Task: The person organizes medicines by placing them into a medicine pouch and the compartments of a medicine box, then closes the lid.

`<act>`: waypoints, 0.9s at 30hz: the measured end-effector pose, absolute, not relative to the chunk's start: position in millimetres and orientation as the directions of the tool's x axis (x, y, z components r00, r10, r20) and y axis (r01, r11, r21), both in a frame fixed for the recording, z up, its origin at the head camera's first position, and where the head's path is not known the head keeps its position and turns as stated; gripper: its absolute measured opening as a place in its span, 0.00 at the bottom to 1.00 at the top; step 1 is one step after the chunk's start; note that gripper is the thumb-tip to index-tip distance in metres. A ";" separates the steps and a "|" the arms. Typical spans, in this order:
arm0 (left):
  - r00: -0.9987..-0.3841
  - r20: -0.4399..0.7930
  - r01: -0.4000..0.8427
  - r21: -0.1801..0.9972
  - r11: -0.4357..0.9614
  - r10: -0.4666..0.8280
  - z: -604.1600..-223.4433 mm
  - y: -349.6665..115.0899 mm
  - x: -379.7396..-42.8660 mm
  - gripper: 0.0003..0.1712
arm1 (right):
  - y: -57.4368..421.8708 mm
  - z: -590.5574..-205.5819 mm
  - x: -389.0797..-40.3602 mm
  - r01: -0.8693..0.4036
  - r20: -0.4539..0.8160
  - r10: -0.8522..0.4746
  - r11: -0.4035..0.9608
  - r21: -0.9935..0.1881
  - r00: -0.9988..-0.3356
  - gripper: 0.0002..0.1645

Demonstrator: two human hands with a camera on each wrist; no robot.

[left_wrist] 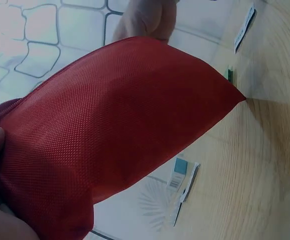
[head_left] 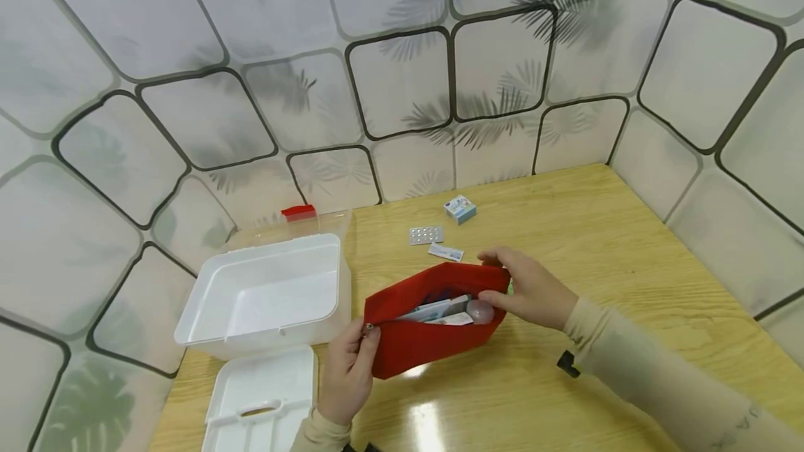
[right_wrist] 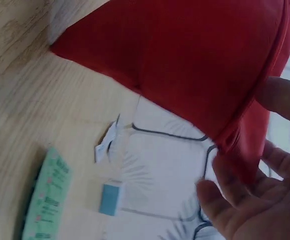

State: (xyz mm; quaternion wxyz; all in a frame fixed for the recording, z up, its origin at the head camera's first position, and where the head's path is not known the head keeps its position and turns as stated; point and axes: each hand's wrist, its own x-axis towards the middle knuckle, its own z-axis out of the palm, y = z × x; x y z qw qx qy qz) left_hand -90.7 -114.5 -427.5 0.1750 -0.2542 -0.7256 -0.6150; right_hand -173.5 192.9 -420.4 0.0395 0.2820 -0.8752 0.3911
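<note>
A red fabric zip pouch (head_left: 433, 354) hangs open between both hands over the table, its mouth turned up in the head view. My left hand (head_left: 347, 372) grips its left end beside the metal zipper pull (head_left: 368, 328). At the other end my right hand (head_left: 534, 291) holds the rim, thumb on the near side in the right wrist view, fingers about the corner. Inside show white-and-blue packets (head_left: 430, 310) and a round, translucent pinkish thing (head_left: 481, 311); what lies deeper is hidden. One lower corner of the pouch (right_wrist: 140, 55) comes down close to the tabletop.
Behind the pouch lie a small white-and-blue box (head_left: 460, 209), a silver blister pack (head_left: 426, 235) and a slim white packet (head_left: 446, 252). A green printed packet (right_wrist: 47, 195) lies near the right hand. Left stand a white plastic bin (head_left: 342, 291) and a white handled lid (head_left: 295, 375).
</note>
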 end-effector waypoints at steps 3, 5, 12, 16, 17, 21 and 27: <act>-0.800 0.582 0.598 0.794 0.110 0.146 -419.2 -108.6 -86.0 0.13 | 182.8 -410.5 -161.5 -0.664 0.477 -0.462 0.527 -0.530 -0.747 0.28; -0.792 0.597 0.610 0.783 0.117 0.128 -421.0 -106.0 -85.0 0.13 | 172.7 -400.8 -150.3 -0.750 0.591 -0.466 0.470 -0.465 -0.659 0.19; -0.689 0.717 0.723 0.669 0.172 0.108 -435.5 -89.0 -89.0 0.16 | 117.1 -368.9 -112.6 -0.900 0.696 -0.578 0.194 -0.390 -0.426 0.04; -0.622 0.773 0.779 0.594 0.201 0.125 -432.8 -77.2 -90.0 0.15 | 94.6 -364.6 -105.1 -0.880 0.676 -0.571 0.218 -0.422 -0.465 0.07; -0.613 0.781 0.785 0.583 0.207 0.125 -431.7 -75.5 -89.9 0.14 | 91.6 -364.5 -104.3 -0.871 0.671 -0.561 0.236 -0.431 -0.485 0.09; -0.587 0.802 0.798 0.548 0.252 0.113 -428.3 -74.4 -89.9 0.11 | 84.2 -363.2 -103.4 -0.849 0.688 -0.499 0.327 -0.414 -0.528 0.14; -0.570 0.814 0.798 0.515 0.312 0.115 -424.9 -74.5 -90.3 0.13 | 81.2 -363.3 -102.7 -0.819 0.713 -0.439 0.460 -0.344 -0.547 0.14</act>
